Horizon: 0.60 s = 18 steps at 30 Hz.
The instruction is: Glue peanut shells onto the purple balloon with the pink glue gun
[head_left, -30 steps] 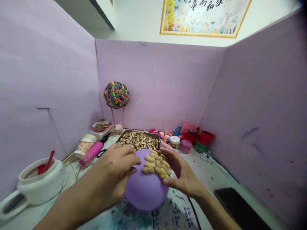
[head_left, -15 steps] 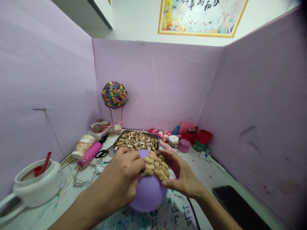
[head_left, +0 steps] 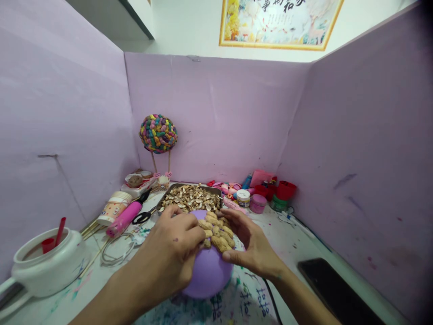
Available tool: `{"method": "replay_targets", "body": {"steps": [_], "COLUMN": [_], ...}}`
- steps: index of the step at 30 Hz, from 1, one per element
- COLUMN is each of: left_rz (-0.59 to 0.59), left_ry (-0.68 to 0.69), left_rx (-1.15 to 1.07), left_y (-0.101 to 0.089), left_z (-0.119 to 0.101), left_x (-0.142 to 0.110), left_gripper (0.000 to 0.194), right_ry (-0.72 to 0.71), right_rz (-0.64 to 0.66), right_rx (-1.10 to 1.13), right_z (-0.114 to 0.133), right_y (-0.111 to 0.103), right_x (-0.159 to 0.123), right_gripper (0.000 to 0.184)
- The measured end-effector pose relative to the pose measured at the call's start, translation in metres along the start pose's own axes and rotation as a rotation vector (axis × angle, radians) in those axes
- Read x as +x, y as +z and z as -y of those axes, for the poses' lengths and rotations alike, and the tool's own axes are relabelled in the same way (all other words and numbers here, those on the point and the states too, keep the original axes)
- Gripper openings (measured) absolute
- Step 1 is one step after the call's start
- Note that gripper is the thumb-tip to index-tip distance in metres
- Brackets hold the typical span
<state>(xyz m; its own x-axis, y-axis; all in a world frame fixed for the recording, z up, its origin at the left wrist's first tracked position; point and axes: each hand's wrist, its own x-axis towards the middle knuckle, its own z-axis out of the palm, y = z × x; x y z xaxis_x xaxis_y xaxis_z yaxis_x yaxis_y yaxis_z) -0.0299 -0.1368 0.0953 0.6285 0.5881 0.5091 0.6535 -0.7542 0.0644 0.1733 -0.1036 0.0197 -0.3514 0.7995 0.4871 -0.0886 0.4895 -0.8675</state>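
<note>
A purple balloon (head_left: 207,273) stands in front of me on the table, its upper right side covered with a patch of peanut shells (head_left: 220,243). My left hand (head_left: 181,239) is at the left edge of that patch, fingers closed on a peanut shell (head_left: 206,244) against the balloon; the fingertips are partly hidden. Curved around the balloon's right side is my right hand (head_left: 250,246), thumb low on the purple surface and fingers behind the patch. Beyond the balloon, a metal tray (head_left: 221,194) holds a heap of loose shell pieces (head_left: 192,198).
At left are a white pot (head_left: 50,271), wire coil (head_left: 117,253), scissors (head_left: 142,217), pink roll (head_left: 124,219) and paper cups (head_left: 115,208). A colourful ball (head_left: 158,134) stands on sticks at the back. Jars (head_left: 258,204) sit back right; a black phone (head_left: 334,289) lies front right.
The whole view has shifted slightly. The left fingers stay at the shell patch and the right hand stays around the balloon, with little other movement.
</note>
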Motion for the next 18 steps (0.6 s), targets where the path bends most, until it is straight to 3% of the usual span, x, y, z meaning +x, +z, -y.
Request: {"method": "replay_targets", "body": {"steps": [11, 18], "left_rz": [0.000, 0.023], "left_ry": [-0.055, -0.097], "left_rx": [0.117, -0.057], "left_y": [0.010, -0.011], "left_z": [-0.005, 0.009], "left_x": [-0.001, -0.005], "left_gripper": [0.018, 0.008], "right_ry": [0.001, -0.004], "right_rz": [0.005, 0.021], "right_rx": [-0.047, -0.069], "right_z": [0.003, 0.000], "right_y": [0.000, -0.006], "right_x": [-0.002, -0.001], "right_gripper": [0.068, 0.072]}}
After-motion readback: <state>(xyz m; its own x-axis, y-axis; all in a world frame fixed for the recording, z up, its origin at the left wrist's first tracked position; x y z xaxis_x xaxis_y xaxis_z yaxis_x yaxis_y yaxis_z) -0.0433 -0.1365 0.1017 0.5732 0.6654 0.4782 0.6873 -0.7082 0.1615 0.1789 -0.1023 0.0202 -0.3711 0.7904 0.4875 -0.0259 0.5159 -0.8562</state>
